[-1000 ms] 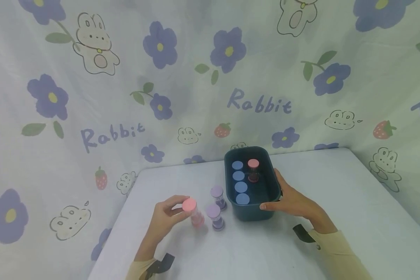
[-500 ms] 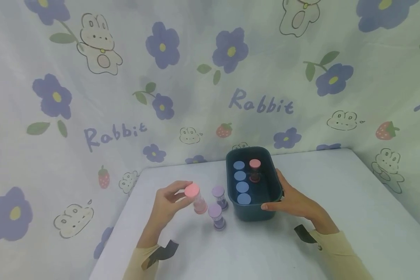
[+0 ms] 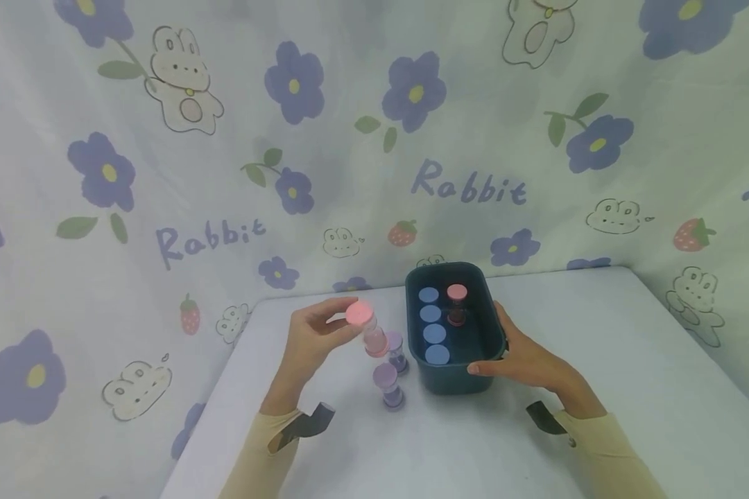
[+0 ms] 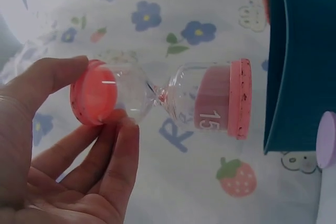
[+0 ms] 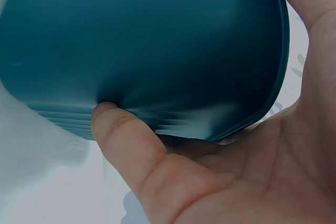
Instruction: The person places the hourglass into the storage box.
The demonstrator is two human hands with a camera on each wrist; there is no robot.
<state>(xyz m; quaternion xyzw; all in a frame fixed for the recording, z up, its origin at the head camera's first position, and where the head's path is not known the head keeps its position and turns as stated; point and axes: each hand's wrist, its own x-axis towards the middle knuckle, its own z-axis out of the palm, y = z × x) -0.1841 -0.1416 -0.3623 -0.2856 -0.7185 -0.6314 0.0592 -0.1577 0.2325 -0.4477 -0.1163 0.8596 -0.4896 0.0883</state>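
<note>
My left hand (image 3: 312, 336) pinches a pink-capped hourglass (image 3: 376, 339) by its top cap, off the table and tilted. In the left wrist view the hourglass (image 4: 212, 98) shows a white "15" and pink sand at its far end. My right hand (image 3: 530, 357) grips the near right corner of a dark teal bin (image 3: 452, 380), thumb on the front wall. Inside the bin, several blue-capped pieces (image 3: 434, 334) line the left side. Another pink-capped hourglass (image 3: 456, 294) stands upright at the back right. Two purple hourglasses (image 3: 387, 378) stand left of the bin.
A white-covered table (image 3: 474, 443) bears everything. Behind it hangs a cloth (image 3: 349, 159) printed with rabbits, flowers and strawberries, close to the bin's far end. Dark straps (image 3: 308, 424) circle both wrists.
The left hand has raised the pink hourglass from beside the purple ones and carried it rightward and away, toward the bin. The right hand and bin keep their place.
</note>
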